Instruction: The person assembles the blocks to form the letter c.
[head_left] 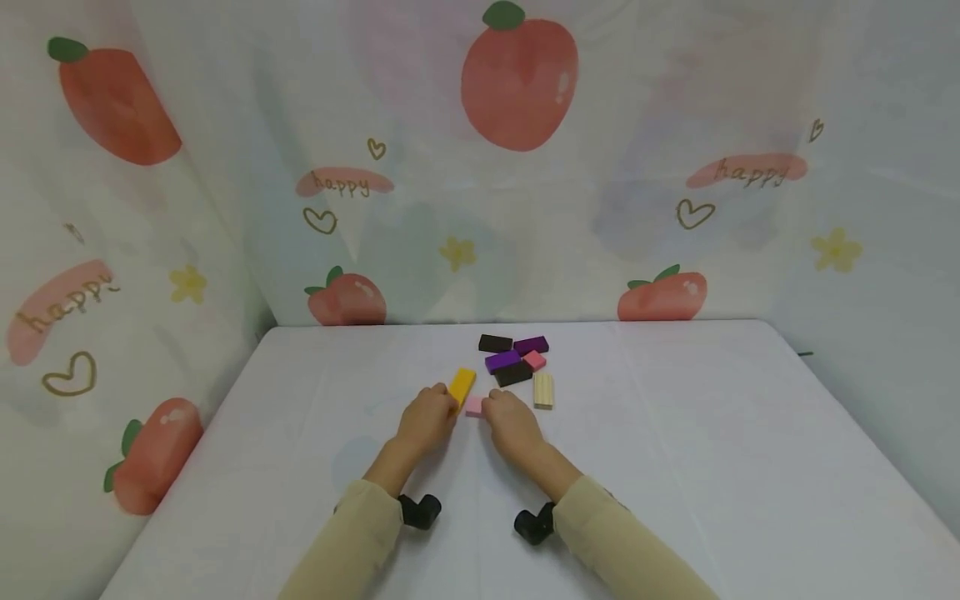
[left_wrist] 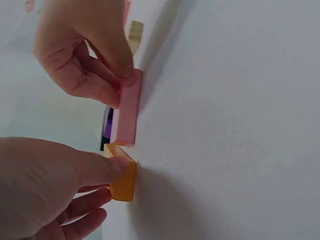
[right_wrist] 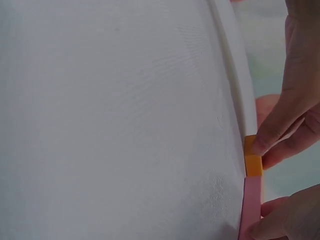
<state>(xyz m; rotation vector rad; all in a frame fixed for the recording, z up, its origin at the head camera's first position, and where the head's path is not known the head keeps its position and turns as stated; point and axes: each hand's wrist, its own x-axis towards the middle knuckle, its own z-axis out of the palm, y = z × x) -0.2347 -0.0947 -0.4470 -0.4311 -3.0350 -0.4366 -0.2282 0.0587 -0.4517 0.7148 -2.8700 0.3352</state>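
Note:
My left hand [head_left: 430, 418] pinches the near end of a yellow block [head_left: 462, 382], which points away from me on the white table. In the left wrist view the thumb lies on the face of that yellow block [left_wrist: 123, 181]. My right hand [head_left: 513, 423] grips a pink block [head_left: 474, 407] by its right end, thumb and fingers on either side. This pink block [left_wrist: 128, 107] lies crosswise, its left end right at the yellow block's near end. The right wrist view shows the yellow block [right_wrist: 253, 157] and the pink block [right_wrist: 251, 205] end to end.
Beyond my hands lie several loose blocks: two black [head_left: 495, 343], two purple [head_left: 532, 344], a smaller pink one [head_left: 534, 360] and a plain wooden one [head_left: 543, 391]. A fruit-printed cloth [head_left: 525, 217] hangs behind the table [head_left: 675, 467]. Each wrist wears a black camera [head_left: 422, 512].

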